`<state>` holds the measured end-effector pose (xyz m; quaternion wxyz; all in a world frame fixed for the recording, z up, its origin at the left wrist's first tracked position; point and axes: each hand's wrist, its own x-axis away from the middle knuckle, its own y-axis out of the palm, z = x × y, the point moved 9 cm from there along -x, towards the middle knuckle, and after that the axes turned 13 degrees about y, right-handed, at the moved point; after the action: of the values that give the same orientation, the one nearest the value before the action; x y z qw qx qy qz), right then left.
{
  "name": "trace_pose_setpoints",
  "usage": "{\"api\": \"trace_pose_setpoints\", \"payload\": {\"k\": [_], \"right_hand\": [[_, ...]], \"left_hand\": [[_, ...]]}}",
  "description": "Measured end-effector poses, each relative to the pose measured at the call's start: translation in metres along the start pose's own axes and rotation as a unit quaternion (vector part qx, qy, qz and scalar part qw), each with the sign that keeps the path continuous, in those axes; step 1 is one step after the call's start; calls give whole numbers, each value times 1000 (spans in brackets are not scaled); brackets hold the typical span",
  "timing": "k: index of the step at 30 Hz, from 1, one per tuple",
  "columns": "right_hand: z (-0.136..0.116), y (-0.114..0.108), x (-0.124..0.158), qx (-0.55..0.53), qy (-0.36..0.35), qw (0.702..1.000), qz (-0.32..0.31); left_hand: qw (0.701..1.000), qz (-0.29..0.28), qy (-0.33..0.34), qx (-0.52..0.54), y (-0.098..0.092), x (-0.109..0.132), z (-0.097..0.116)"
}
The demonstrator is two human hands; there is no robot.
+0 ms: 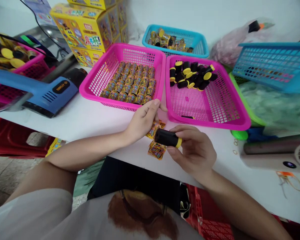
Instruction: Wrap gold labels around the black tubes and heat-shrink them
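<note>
My right hand [192, 150] grips a black cylinder with a yellow cap [167, 138] just above the white table [70, 125]. My left hand [142, 121] lies beside it with the fingers near the front rim of a pink mesh basket [115, 105], and it holds nothing I can see. That basket holds rows of gold-wrapped cylinders [130, 85]. A second pink basket [215, 124] to the right holds a heap of black cylinders with yellow caps [190, 75]. Printed gold-and-red wrappers [156, 150] lie on the table under my hands.
Yellow printed cartons [81, 30] are stacked at the back left, beside a blue basket [175, 27] of wrapped cylinders. A blue heat gun [48, 95] lies on the left. A tilted blue basket [272, 66] and a small fan [277, 154] are on the right.
</note>
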<state>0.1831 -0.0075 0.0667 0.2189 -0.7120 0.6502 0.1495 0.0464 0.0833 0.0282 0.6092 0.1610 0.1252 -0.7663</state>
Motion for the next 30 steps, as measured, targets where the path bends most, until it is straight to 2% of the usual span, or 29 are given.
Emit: {"api": "trace_pose_setpoints", "payload": {"k": [7, 16, 21, 23, 27, 30], "right_hand": [[16, -3, -5, -25, 82, 996, -13], [22, -1, -9, -32, 113, 993, -25], [29, -5, -8, -23, 132, 991, 5], [30, -10, -9, -13, 134, 991, 20], [28, -21, -17, 5, 137, 990, 16], [28, -33, -23, 24, 143, 989, 22]], "left_hand": [[999, 49, 16, 15, -9, -1, 1], [998, 33, 41, 29, -5, -1, 5], [995, 39, 83, 33, -7, 1, 16], [994, -3, 107, 34, -1, 1, 23], [980, -137, 132, 53, 18, 5, 29], [966, -160, 197, 59, 21, 7, 34]]}}
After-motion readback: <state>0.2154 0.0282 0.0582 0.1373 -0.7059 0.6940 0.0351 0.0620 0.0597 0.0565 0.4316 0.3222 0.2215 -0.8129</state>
